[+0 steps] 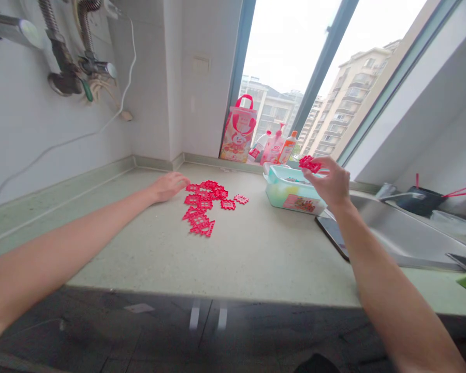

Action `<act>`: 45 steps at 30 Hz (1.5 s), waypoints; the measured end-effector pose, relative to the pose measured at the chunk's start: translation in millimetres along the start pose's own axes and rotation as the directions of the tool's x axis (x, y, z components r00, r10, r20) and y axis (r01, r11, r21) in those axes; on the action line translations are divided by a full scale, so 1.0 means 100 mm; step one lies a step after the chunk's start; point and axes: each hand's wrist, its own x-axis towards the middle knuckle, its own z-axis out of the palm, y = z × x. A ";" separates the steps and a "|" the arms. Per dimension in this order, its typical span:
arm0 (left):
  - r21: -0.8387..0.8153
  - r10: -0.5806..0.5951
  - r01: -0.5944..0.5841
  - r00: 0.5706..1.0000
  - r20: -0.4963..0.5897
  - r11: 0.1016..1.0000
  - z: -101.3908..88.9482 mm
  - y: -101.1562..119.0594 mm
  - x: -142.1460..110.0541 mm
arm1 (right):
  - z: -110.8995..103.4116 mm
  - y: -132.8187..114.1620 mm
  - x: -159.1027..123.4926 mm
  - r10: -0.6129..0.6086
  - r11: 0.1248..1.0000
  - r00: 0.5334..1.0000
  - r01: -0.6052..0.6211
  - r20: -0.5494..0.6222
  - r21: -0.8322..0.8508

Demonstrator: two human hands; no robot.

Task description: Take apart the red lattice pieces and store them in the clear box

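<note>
Several flat red plastic building pieces [205, 199] with notched edges and cut-out middles lie in a loose, partly overlapping cluster on the pale counter [248, 254]. My left hand [170, 186] rests on the counter at the cluster's left side, fingers stretched toward the nearest piece; whether they touch it I cannot tell. Over the right part of a mint-green plastic box [275, 197], my right hand [330, 181] pinches a small bunch of red plastic building pieces [309, 164] between thumb and fingers. Greyish contents show inside the open box, too small to name.
A steel sink [392, 233] lies to the right, with a dark flat board-like thing [332, 235] at its left edge. Several bottles [274, 147] and a pink carry bag [238, 132] stand at the window. Pipes and a white cable [134, 52] run along the left wall.
</note>
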 end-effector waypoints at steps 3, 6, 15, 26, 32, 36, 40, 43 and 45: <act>0.024 -0.035 0.034 0.999 0.021 0.999 0.02 -0.02 0.00 | -0.02 0.21 0.03 0.083 0.994 0.993 -0.088 -0.078 -0.064; 0.043 -0.051 0.048 0.997 0.053 0.998 0.01 -0.02 -0.02 | 0.01 0.25 0.00 0.096 0.983 0.992 -0.108 -0.086 -0.148; 0.069 -0.074 0.067 0.993 0.094 0.995 -0.02 0.01 -0.04 | -0.01 0.32 0.02 0.217 0.945 0.865 -0.071 0.452 -0.319; 0.026 -0.039 0.037 0.996 0.075 0.999 -0.04 0.00 -0.04 | 0.05 0.36 -0.01 0.209 0.949 0.884 -0.080 0.418 -0.304; 0.014 -0.048 0.047 0.992 0.118 0.999 -0.07 0.04 -0.05 | 0.09 0.15 -0.06 -0.030 0.983 0.977 0.067 0.209 -0.171; -0.036 -0.021 0.026 0.991 0.131 0.999 -0.09 0.07 -0.06 | 0.24 -0.23 -0.21 -0.287 0.957 0.936 0.288 0.201 0.028; -0.081 0.093 -0.084 0.989 0.114 0.993 -0.10 0.12 -0.07 | 0.55 -0.62 -0.57 -0.451 0.892 0.784 0.381 0.426 0.243; -0.070 0.122 -0.114 0.985 0.123 0.991 -0.10 0.15 -0.07 | 0.84 -0.75 -0.84 -0.365 0.931 0.688 0.266 0.627 0.249; -0.065 0.112 -0.104 0.984 0.136 0.992 -0.09 0.15 -0.07 | 1.00 -0.74 -0.94 -0.326 0.945 0.619 0.202 0.715 0.255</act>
